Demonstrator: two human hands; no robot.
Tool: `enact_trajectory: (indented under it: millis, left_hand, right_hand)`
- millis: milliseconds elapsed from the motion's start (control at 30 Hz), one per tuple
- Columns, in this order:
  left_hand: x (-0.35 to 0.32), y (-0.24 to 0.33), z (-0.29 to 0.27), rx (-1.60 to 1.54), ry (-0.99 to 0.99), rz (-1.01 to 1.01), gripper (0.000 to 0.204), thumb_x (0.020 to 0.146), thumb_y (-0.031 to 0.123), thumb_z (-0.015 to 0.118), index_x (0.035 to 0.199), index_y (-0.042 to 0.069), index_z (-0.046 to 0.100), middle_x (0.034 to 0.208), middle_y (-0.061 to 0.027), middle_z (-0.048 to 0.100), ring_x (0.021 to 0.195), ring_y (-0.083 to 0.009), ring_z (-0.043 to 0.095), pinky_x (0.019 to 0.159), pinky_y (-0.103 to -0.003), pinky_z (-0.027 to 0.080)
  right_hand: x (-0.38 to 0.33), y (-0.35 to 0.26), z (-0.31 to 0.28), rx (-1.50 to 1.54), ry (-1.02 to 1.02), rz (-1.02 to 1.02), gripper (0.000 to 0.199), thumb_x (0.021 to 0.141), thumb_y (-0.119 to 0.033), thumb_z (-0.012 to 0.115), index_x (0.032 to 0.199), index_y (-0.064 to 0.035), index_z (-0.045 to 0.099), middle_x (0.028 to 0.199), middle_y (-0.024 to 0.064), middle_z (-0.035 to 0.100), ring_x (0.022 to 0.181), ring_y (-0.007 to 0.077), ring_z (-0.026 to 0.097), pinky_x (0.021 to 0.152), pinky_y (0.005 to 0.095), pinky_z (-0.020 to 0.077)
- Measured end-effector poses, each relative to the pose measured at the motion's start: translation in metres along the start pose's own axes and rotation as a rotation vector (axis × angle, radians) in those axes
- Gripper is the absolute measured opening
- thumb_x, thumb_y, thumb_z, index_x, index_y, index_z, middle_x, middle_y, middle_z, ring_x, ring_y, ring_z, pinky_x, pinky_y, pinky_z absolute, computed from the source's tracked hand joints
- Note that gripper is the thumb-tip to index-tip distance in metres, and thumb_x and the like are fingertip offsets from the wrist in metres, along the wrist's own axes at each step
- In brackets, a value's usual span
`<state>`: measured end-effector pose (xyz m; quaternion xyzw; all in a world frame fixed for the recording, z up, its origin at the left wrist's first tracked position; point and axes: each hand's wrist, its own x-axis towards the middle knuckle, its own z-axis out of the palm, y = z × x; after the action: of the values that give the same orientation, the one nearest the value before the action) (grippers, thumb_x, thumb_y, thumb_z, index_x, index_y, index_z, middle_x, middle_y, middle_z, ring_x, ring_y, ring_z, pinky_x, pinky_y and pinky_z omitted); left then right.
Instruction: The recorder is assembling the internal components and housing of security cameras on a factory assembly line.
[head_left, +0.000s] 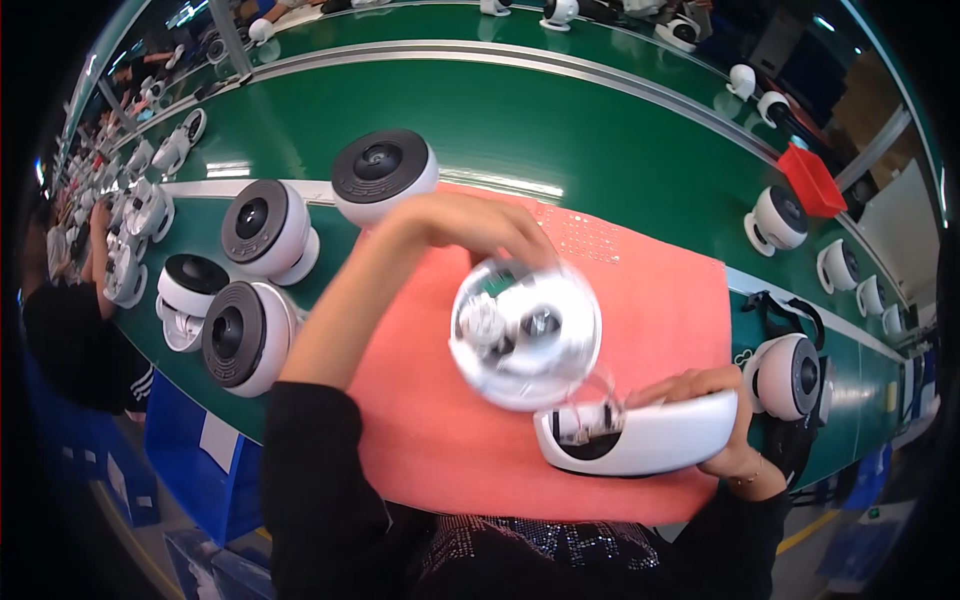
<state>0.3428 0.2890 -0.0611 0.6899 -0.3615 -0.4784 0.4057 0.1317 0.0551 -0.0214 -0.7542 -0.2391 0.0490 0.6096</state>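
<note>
White half-shell [525, 335] gripped from above by left hand [480, 228]; right hand [715, 420] clasps white base [640, 438].

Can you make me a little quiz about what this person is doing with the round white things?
1. True or false: the left hand holds a round open white part above the pink mat.
2. What does the right hand rest on? A) a red bin B) a white curved shell C) a blue crate
3. Fill in: the finished round white units sit on the person's ____ side.

Key: 1 true; 2 B; 3 left
</note>
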Motion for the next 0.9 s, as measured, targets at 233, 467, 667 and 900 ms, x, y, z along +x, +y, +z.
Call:
enact_trajectory:
  millis: [233,467,667,900]
  left_hand:
    - [0.037,0.032,0.065,0.242,-0.404,0.183,0.033,0.087,0.027,0.050,0.103,0.002,0.063,0.095,-0.0077,0.064,0.087,-0.0140,0.057,0.077,-0.028,0.044]
    - [-0.053,-0.006,0.122,-0.097,1.028,0.230,0.028,0.085,0.022,0.052,0.097,-0.003,0.057,0.090,-0.0152,0.062,0.081,-0.0249,0.062,0.078,-0.037,0.048]
    - [-0.100,-0.016,0.210,-0.244,1.234,0.230,0.037,0.075,0.027,0.065,0.092,-0.005,0.057,0.081,-0.0231,0.063,0.071,-0.0273,0.066,0.073,-0.032,0.051]
    - [-0.103,0.009,0.206,0.075,1.165,0.038,0.088,0.059,0.027,0.082,0.123,-0.014,0.038,0.089,-0.0210,0.063,0.083,-0.0263,0.066,0.070,-0.029,0.052]
  right_hand:
    - [0.009,-0.008,0.002,0.171,-0.204,0.475,0.060,0.079,-0.003,0.062,0.125,-0.0056,0.023,0.118,0.0154,0.045,0.106,0.0184,0.049,0.085,0.0314,0.0438]
    - [0.023,-0.015,-0.026,0.113,-0.327,0.571,0.046,0.072,0.000,0.069,0.107,-0.0025,0.040,0.107,0.0124,0.052,0.103,0.0188,0.053,0.079,0.0274,0.0482]
    - [0.059,-0.023,-0.001,0.007,-0.258,0.484,0.055,0.072,0.002,0.068,0.117,0.0009,0.038,0.107,0.0128,0.051,0.098,0.0194,0.055,0.068,0.0249,0.0517]
    - [0.097,-0.031,-0.002,-0.171,-0.563,0.416,0.053,0.071,-0.005,0.071,0.114,0.0006,0.041,0.100,0.0127,0.055,0.093,0.0193,0.058,0.066,0.0260,0.0513]
